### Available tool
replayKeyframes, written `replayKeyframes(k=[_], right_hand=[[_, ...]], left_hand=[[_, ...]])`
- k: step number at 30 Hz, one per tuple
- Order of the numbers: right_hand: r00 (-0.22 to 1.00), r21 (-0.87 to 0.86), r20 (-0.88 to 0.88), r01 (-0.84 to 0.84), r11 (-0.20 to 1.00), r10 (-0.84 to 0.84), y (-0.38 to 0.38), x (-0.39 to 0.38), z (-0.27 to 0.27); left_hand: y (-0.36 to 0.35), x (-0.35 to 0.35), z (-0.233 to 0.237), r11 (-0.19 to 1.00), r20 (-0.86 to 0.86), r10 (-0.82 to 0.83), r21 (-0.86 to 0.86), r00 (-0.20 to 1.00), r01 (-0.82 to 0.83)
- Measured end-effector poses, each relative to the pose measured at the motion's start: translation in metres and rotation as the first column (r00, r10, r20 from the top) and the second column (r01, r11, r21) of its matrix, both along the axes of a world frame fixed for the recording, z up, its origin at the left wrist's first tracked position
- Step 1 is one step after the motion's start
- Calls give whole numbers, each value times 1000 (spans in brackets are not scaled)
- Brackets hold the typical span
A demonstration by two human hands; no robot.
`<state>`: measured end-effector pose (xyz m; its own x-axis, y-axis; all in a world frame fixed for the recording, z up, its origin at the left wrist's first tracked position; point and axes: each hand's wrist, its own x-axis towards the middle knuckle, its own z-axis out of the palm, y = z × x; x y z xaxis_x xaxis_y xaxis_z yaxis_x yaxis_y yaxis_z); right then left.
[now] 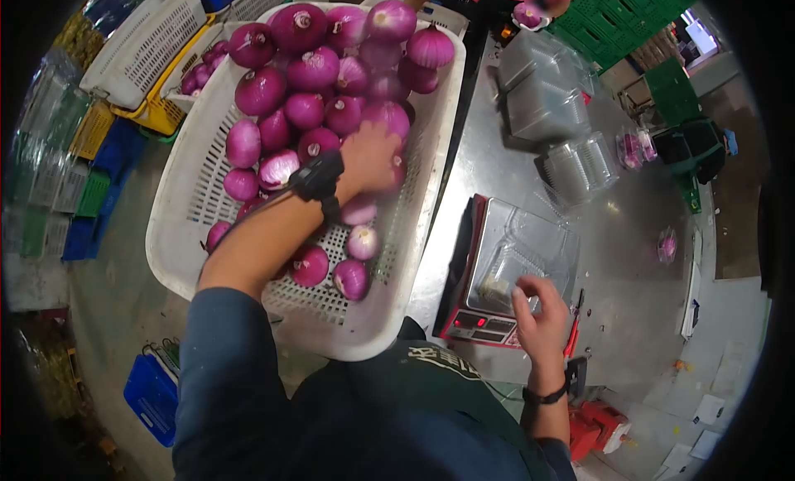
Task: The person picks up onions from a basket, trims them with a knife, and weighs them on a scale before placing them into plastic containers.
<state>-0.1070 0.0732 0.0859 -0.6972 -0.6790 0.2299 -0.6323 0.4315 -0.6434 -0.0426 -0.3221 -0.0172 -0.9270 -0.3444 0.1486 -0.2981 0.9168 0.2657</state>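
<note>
Plainly, the purple onions (304,110) lie loose in a white basket (184,220), heaped toward its far end and sparse at the near end, where the slotted floor shows. The left hand (370,156) is in among them, back upward, fingers bent over onions toward the basket's right side; blur and the hand itself hide whether it grips one. Most of the heap lies beyond and to the left of that hand, with a few onions nearer the body. The basket stands just beside the metal surface (633,270), likely so onions and scale (464,322) fall within one reach. A clear tray (527,259) rests on the scale, presumably so its weight registers. By the tray's near side is the right hand (542,319), loosely curled; I cannot tell whether it touches the tray. Farther along, clear boxes (542,104) stand stacked, perhaps to save room.
</note>
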Motion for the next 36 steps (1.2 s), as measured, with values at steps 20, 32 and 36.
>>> replayKeyframes(k=[20,32,36], right_hand=[[971,-218,210,-70,973,116,-66,13,5],[932,-277,-54,-359,891,358,-141,44,52],[543,-644,653,30,764,529,-112,32,27]], left_hand=[[-17,63,50,-175,51,212,984,976,-14],[98,102,163,-376,-173,127,903,977,209],[51,101,137,-70,-110,-133,992,985,102]])
